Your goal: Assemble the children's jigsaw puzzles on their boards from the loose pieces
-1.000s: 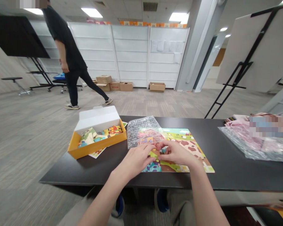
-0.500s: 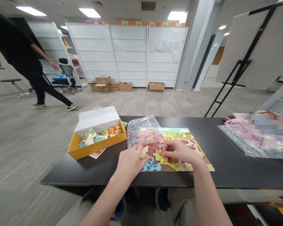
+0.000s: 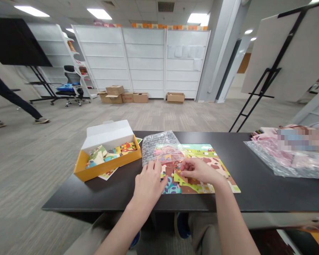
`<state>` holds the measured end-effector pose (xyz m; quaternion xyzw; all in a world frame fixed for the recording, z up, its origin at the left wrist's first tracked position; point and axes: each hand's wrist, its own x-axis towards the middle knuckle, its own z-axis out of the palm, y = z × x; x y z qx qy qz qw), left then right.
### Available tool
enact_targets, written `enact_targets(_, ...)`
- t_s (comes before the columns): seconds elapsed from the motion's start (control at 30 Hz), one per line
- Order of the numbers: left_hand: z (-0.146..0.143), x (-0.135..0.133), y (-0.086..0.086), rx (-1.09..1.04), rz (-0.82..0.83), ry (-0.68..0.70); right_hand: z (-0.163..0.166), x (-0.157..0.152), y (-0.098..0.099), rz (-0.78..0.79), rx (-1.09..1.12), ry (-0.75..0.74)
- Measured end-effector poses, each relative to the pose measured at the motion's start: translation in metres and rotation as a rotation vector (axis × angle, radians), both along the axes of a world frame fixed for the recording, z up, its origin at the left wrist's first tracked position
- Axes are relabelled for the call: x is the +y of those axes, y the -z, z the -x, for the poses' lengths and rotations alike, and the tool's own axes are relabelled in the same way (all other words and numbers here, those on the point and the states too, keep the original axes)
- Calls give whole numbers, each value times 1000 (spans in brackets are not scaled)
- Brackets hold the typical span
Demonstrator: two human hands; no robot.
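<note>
A colourful farm-picture jigsaw puzzle (image 3: pixel 211 154) lies flat on the black table in front of me. My right hand (image 3: pixel 200 170) is over its middle, thumb and fingers pinching a green and brown puzzle piece (image 3: pixel 178 177). Whether that piece is lifted or seated I cannot tell. My left hand (image 3: pixel 149 180) rests palm down over the puzzle's left edge, fingers extended and holding nothing. A crinkled clear plastic bag (image 3: pixel 159 141) covers the upper left of the puzzle, just beyond my left fingertips.
An open yellow box (image 3: pixel 110 169) with loose puzzle pieces stands at left, over a printed sheet (image 3: pixel 107 174). Pink items in clear plastic (image 3: pixel 289 161) lie at right on the black table (image 3: pixel 255 191). Beyond are cardboard boxes (image 3: pixel 140 97) and a walking person (image 3: pixel 12 99).
The person in the background has walked left, partly out of view, uncovering a black screen. My view has shifted slightly. Both my hands stay in nearly the same place on the puzzle.
</note>
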<state>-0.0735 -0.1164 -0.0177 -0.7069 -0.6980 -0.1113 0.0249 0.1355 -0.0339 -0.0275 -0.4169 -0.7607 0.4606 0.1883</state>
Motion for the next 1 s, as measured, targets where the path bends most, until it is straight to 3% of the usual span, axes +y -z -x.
enact_targets(0.13,-3,-2,2,36,-38,7,2,2,2,-35,-12,15)
enact_targets(0.43,1,1,-13,-23,62,-70,1,0,3,-40,32,35)
enact_targets(0.67,3,1,-6,-37,-8,-8,12,-5,-5,-28,65,46)
enact_targets(0.83,8,3,-1,-167,-15,35,13,-5,-4,-56,40,42)
enact_targets(1.0,14,6,11,-428,-94,138,13,-4,-2,-44,51,37)
